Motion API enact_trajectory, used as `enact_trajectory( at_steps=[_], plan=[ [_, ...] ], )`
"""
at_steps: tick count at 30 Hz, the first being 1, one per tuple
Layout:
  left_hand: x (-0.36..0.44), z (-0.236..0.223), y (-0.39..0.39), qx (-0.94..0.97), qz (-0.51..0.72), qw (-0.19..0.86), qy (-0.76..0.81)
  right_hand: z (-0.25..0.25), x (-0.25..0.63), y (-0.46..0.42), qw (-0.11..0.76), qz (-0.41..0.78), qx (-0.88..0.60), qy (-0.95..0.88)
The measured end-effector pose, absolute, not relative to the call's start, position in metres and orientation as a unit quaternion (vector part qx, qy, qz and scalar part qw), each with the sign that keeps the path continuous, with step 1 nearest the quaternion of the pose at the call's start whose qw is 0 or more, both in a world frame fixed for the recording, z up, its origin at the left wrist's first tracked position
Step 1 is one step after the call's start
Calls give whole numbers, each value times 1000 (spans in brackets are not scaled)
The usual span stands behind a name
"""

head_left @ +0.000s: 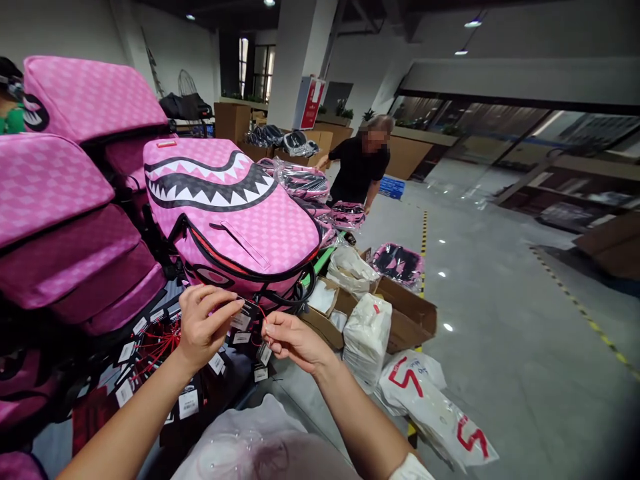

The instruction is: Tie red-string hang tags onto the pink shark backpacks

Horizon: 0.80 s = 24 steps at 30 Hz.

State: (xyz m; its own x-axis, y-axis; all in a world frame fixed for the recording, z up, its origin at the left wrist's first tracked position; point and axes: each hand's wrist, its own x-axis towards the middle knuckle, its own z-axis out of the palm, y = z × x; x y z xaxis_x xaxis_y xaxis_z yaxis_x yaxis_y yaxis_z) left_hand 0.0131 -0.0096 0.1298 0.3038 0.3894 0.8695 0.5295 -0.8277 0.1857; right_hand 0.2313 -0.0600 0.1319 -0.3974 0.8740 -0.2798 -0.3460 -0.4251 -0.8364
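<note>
A pink checkered backpack (235, 213) with a shark-mouth print lies in front of me, its front pocket zipper partly open. My left hand (207, 327) is closed at the backpack's lower edge, thumb and fingers pinched at one end of a thin red string (263, 311). Just to the right, my right hand (293, 339) pinches the other end of that string. Below and between the hands lie black hang tags with white barcode labels (189, 403). A bundle of red strings (167, 339) spreads beside my left wrist. Whether a tag hangs from the held string is hard to see.
More pink backpacks (95, 100) are stacked at left. A person in black (357, 163) stands beyond, by plastic-wrapped backpacks (303, 181). At right are an open cardboard box (407, 313), white plastic bags (367, 333), and yellow-black floor tape (424, 233).
</note>
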Motion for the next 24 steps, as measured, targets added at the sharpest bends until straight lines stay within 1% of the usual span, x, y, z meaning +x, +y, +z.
enact_trajectory(
  at_steps=[2,3,7,9,11,13,17,19,21,24],
  plan=[
    [15,132,-12,-807,-526,63,-262,132,232,-59,407,771,-346,-346],
    [17,134,-14,-813,-528,33,-244,132,232,-59,415,776,-332,-339],
    [26,143,-24,-825,-514,-147,-182,136,230,-59,446,769,-322,-325],
    [31,144,-29,-809,-519,-189,-200,139,227,-60,454,759,-332,-328],
    [34,143,-31,-794,-520,-200,-245,142,222,-61,468,743,-344,-334],
    [36,138,-32,-788,-502,-202,-293,143,215,-61,499,705,-365,-348],
    [38,125,-32,-784,-464,-226,-345,132,198,-59,595,542,-441,-398],
    [39,120,-33,-785,-459,-226,-350,126,189,-57,626,472,-464,-412],
    [39,117,-33,-787,-456,-218,-355,122,183,-55,638,434,-477,-420],
    [40,116,-34,-786,-454,-212,-362,122,177,-54,642,409,-484,-433]
  ],
)
